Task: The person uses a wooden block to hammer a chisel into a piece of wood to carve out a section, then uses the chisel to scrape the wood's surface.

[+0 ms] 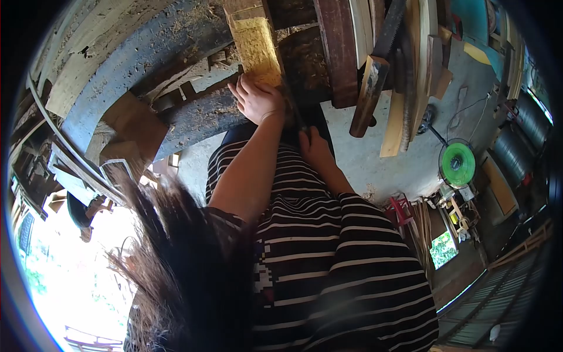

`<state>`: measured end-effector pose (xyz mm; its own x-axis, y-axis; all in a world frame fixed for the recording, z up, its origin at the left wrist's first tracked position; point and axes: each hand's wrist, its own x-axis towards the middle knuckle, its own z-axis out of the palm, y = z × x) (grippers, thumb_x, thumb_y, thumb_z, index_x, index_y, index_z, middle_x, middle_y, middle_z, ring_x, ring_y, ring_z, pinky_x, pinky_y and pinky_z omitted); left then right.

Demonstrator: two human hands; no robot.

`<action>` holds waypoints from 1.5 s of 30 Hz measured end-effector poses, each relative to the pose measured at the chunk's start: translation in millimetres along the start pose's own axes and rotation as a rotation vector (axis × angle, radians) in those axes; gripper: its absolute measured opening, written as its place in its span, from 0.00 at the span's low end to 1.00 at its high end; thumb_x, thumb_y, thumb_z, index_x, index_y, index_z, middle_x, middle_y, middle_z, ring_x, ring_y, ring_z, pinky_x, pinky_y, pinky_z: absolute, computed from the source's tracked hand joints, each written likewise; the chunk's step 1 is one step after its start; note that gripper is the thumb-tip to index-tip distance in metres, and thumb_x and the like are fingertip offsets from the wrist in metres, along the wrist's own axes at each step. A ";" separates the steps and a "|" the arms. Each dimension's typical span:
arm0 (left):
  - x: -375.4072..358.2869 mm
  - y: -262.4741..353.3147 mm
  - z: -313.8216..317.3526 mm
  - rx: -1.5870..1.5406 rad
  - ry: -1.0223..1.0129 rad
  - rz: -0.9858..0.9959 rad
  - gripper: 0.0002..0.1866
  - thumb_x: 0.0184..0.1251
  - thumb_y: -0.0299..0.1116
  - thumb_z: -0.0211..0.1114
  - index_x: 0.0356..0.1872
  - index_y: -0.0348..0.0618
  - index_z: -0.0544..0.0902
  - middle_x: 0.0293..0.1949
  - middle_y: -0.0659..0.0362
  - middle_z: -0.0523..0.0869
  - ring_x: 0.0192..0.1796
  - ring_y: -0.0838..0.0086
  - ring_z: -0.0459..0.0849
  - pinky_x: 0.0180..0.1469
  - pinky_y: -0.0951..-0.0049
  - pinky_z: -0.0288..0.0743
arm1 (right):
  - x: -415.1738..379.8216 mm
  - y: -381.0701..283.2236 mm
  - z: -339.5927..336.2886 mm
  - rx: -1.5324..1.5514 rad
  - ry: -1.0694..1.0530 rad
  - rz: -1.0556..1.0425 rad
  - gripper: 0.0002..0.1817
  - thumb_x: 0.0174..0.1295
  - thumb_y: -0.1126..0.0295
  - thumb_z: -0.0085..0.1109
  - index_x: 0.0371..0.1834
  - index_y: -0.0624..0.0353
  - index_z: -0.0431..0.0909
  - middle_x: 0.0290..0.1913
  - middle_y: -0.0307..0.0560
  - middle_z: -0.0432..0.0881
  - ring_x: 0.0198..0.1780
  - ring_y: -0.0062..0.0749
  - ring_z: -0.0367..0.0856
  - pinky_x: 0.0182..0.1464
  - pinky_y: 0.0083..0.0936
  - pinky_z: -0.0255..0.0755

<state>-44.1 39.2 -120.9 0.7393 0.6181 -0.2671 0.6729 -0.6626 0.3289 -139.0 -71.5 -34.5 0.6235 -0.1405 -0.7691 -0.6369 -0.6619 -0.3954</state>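
My left hand (258,100) lies on the near end of a thick wooden board (257,44), palm down with its fingers stretched out. The board's top is bright yellow and rough. Close to my body, my right hand (316,146) is closed around the near end of a thin dark tool (295,105) beside the board's right edge. Shade hides the tool's exact kind. A dark, weathered timber (205,120) covered with shavings runs crosswise by my left hand.
To the right, a dark red beam (339,53), a saw blade (390,29) and several planks (422,70) lie side by side. A green fan (456,164) stands on the concrete floor (363,158). Wood blocks (132,126) sit at the left.
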 end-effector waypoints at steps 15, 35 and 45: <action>0.6 -0.3 1.7 0.034 0.043 -0.005 0.23 0.62 0.38 0.47 0.58 0.44 0.72 0.59 0.54 0.76 0.72 0.59 0.60 0.62 0.54 0.62 | 9.1 -1.3 -19.0 0.037 -0.101 -0.065 0.21 0.69 0.56 0.44 0.45 0.68 0.65 0.30 0.72 0.79 0.37 0.69 0.78 0.37 0.52 0.73; -0.3 -2.0 5.8 -0.003 0.064 -0.011 0.22 0.66 0.39 0.44 0.58 0.43 0.73 0.59 0.54 0.77 0.71 0.57 0.62 0.63 0.54 0.62 | 26.0 21.4 -8.6 0.111 -0.064 -0.156 0.22 0.67 0.55 0.47 0.46 0.68 0.67 0.31 0.70 0.80 0.38 0.66 0.79 0.39 0.50 0.74; -1.0 2.7 0.5 -0.023 0.031 -0.028 0.22 0.65 0.38 0.44 0.58 0.44 0.72 0.60 0.54 0.76 0.72 0.57 0.60 0.65 0.54 0.60 | 24.6 26.2 11.9 0.128 -0.007 -0.175 0.18 0.68 0.57 0.47 0.41 0.65 0.66 0.29 0.69 0.80 0.36 0.67 0.79 0.35 0.51 0.74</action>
<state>-43.1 36.6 -120.2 0.7190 0.6492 -0.2481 0.6920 -0.6354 0.3426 -145.7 -83.6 -69.8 0.7263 -0.0262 -0.6869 -0.5723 -0.5766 -0.5831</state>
